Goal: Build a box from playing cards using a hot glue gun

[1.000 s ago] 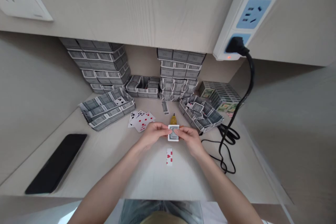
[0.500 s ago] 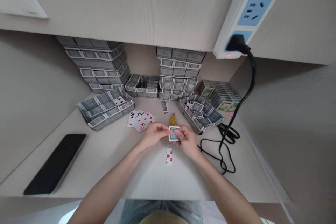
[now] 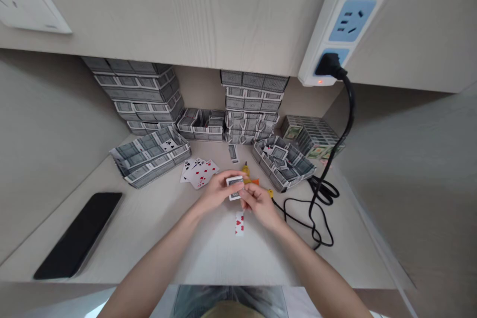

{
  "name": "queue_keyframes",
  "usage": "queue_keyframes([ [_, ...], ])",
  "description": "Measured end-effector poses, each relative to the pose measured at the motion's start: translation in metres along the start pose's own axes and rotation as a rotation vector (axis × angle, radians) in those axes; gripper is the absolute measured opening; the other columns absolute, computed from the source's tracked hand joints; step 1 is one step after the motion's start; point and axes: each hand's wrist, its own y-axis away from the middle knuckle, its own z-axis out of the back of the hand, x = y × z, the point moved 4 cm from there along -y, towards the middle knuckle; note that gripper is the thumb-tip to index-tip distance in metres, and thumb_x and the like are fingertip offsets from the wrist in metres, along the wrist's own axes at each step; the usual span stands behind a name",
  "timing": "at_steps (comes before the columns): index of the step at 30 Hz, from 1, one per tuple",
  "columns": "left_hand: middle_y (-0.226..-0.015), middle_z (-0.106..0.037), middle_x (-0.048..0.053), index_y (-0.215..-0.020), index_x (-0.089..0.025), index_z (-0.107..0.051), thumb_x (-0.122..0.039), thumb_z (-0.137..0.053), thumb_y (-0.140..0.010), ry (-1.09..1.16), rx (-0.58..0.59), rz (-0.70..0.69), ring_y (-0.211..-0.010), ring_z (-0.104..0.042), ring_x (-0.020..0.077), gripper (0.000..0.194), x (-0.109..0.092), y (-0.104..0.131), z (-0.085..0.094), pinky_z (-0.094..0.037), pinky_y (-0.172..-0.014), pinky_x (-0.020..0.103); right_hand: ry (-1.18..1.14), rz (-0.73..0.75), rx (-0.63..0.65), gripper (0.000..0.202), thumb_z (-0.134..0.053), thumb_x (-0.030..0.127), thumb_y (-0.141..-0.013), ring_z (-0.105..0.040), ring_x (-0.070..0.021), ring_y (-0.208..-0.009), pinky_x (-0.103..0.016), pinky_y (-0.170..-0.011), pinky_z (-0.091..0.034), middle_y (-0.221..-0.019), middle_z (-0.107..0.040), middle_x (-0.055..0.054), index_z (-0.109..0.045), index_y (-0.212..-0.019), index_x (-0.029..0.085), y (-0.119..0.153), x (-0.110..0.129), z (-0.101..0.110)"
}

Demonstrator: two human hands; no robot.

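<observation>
My left hand (image 3: 219,190) is closed on a small folded playing card (image 3: 234,188), its patterned back facing up. My right hand (image 3: 258,202) touches the card's right side with thumb and finger pinched; whether it grips the card is hard to tell. Behind the hands lies a yellow glue gun (image 3: 246,169) with an orange part, partly covered by the fingers. A card strip with red hearts (image 3: 239,224) lies just below the hands. Loose face-up cards (image 3: 201,173) are left of my left hand, and a narrow card piece (image 3: 233,153) lies farther back.
Card-built trays stand at left (image 3: 152,156) and right (image 3: 283,164), with card stacks (image 3: 253,99) behind. A black phone (image 3: 80,233) lies at left. A black cable (image 3: 350,109) runs from the power strip (image 3: 339,35) down to the table (image 3: 208,258).
Both hands have shifted slightly left, and the card has moved left with my left hand. More of the glue gun, including its orange part, now shows.
</observation>
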Motion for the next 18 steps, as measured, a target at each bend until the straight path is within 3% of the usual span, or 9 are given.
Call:
queue_keyframes([
  [2,-0.1,-0.067,0.008,-0.091,-0.015,-0.065,-0.036,-0.066,-0.067,0.058,0.015,0.044,-0.09,-0.061,0.02,0.032,0.003,0.003,-0.007,-0.046,-0.078,0.029,0.031,0.023,0.016,0.037,-0.048,0.05,-0.078,-0.04,-0.0093,-0.045,-0.022,-0.046,-0.034,-0.049,-0.046,0.004,-0.046,-0.058,0.02,0.001,0.0,-0.003],
  [8,-0.082,-0.07,0.008,-0.077,-0.014,-0.064,-0.033,-0.069,-0.062,0.436,-0.159,0.153,-0.08,-0.064,0.0218,0.026,0.014,0.01,-0.021,-0.048,-0.067,0.03,0.222,0.151,-0.118,0.037,-0.048,0.042,-0.08,-0.039,-0.0119,-0.048,-0.025,-0.049,-0.033,-0.05,-0.042,0.002,-0.043,-0.05,0.021,0.003,0.0,-0.001],
  [13,-0.065,-0.067,0.005,-0.066,-0.014,-0.061,-0.028,-0.069,-0.061,0.631,-0.164,0.226,-0.072,-0.064,0.0198,0.017,0.015,0.009,-0.024,-0.046,-0.057,0.025,0.39,0.274,-0.19,0.035,-0.049,0.036,-0.08,-0.042,-0.0149,-0.053,-0.028,-0.054,-0.033,-0.051,-0.045,0.0,-0.048,-0.048,0.021,0.009,0.005,-0.002],
  [18,-0.08,-0.069,0.009,-0.078,-0.013,-0.064,-0.032,-0.065,-0.068,0.584,-0.073,0.25,-0.074,-0.064,0.0208,0.022,0.013,0.006,-0.021,-0.048,-0.061,0.029,0.162,0.12,-0.113,0.034,-0.051,0.04,-0.08,-0.041,-0.0119,-0.048,-0.026,-0.051,-0.034,-0.049,-0.045,0.002,-0.05,-0.052,0.02,0.003,0.001,0.0],
])
